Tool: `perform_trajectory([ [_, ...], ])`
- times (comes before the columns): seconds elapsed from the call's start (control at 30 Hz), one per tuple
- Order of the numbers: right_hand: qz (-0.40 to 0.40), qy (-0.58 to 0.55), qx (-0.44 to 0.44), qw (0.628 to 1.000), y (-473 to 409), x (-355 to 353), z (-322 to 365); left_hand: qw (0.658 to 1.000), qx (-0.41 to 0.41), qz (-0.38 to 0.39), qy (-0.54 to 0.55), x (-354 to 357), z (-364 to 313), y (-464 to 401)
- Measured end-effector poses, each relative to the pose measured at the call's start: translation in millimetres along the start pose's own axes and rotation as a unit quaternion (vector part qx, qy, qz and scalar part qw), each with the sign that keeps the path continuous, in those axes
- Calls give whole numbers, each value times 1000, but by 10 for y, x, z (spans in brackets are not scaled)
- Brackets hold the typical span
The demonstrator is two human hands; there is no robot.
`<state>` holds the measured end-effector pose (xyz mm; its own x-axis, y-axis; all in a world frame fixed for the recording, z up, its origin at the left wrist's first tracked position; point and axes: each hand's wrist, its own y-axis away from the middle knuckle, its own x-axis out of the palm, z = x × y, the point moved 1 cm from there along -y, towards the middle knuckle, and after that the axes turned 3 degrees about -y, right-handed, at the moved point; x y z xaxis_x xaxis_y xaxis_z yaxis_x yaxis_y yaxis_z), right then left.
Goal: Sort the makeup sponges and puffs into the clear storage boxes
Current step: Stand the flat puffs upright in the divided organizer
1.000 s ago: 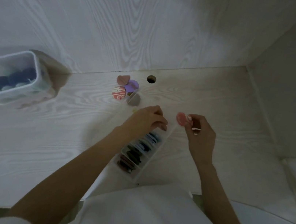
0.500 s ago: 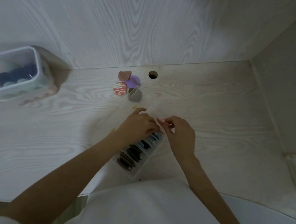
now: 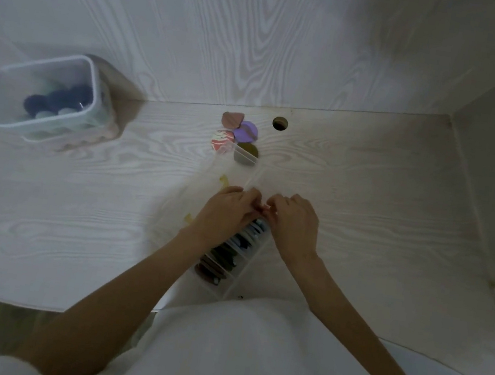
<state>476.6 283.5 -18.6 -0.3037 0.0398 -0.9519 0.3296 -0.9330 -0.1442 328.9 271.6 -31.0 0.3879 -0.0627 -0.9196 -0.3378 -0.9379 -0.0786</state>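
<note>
A long clear storage box (image 3: pixel 227 284) lies on the desk, with several dark, blue and white sponges standing in a row inside it. My left hand (image 3: pixel 226 211) and my right hand (image 3: pixel 294 223) meet fingertip to fingertip over its middle. A sliver of the pink sponge (image 3: pixel 260 210) shows between them, pinched by my right fingers. My left fingers curl down into the box, and their tips are hidden. Loose sponges lie past the box's far end: a pinkish-brown one (image 3: pixel 232 119), a purple one (image 3: pixel 245 132) and a red-and-white marbled one (image 3: pixel 220 142). An olive one (image 3: pixel 249 152) sits at the far end.
A clear lidless tub (image 3: pixel 93 84) with dark blue puffs stands at the back left. A cable hole (image 3: pixel 280 123) is in the desk near the back wall. A side wall closes off the right. Small yellow scraps (image 3: pixel 224 180) lie left of the box.
My right hand carried the pink sponge left and down from the air to the box. It now meets my left hand, which stayed on the box.
</note>
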Motion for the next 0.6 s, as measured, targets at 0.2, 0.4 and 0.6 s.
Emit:
perform_trajectory([
  [0.2,102,-179,78,975,-80,-73,-149,999,31,-7,-38,-35,16,-20],
  [0.4,13,-272,29,962,-702,-187,-216,999,-5,-29,-21,-40,105,87],
  [0.6,118,-148,-195,962,-1661,256,101,998,-24,-49,-15,-9,90,110],
])
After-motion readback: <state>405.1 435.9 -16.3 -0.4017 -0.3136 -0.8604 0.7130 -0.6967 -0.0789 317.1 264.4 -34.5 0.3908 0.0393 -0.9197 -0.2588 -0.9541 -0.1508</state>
